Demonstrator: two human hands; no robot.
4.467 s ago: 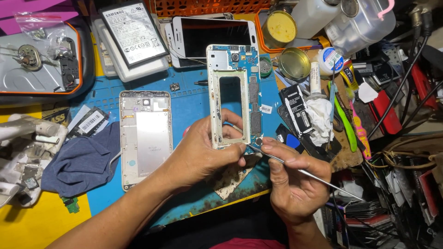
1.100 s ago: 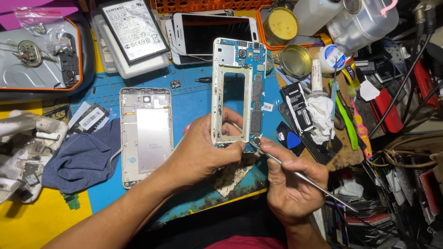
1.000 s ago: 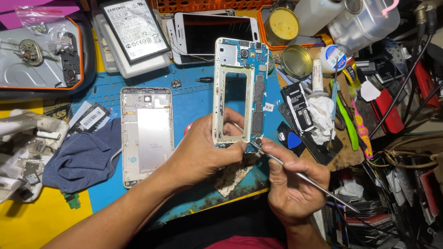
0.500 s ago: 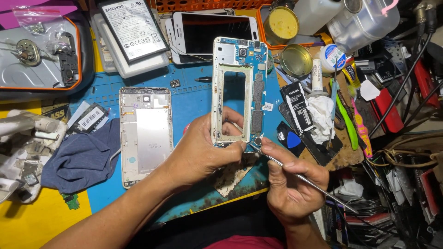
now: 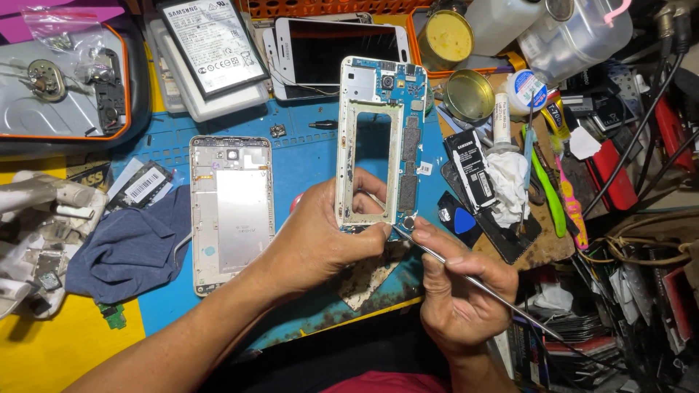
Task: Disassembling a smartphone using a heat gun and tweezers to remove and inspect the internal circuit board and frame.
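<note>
My left hand (image 5: 324, 240) grips the lower end of an opened phone frame (image 5: 378, 138), white-edged with a blue circuit board and an empty battery opening, held upright over the blue work mat (image 5: 306, 160). My right hand (image 5: 462, 287) holds a thin metal pry tool (image 5: 480, 284), and its tip touches the frame's lower right corner near a small round part. A silver phone back cover (image 5: 231, 211) lies flat on the mat to the left of my left hand.
A phone with a dark screen (image 5: 335, 54) and a battery (image 5: 215, 44) lie at the back. A grey cloth (image 5: 131, 247) sits left. A second battery (image 5: 470, 160), tissue (image 5: 506, 185), blue pick (image 5: 462, 220), tins (image 5: 470, 94) and tools crowd the right.
The phone frame has risen a little higher in my left hand since the earliest frame. The pry tool's tip stays at the lower right corner with only slight shifts.
</note>
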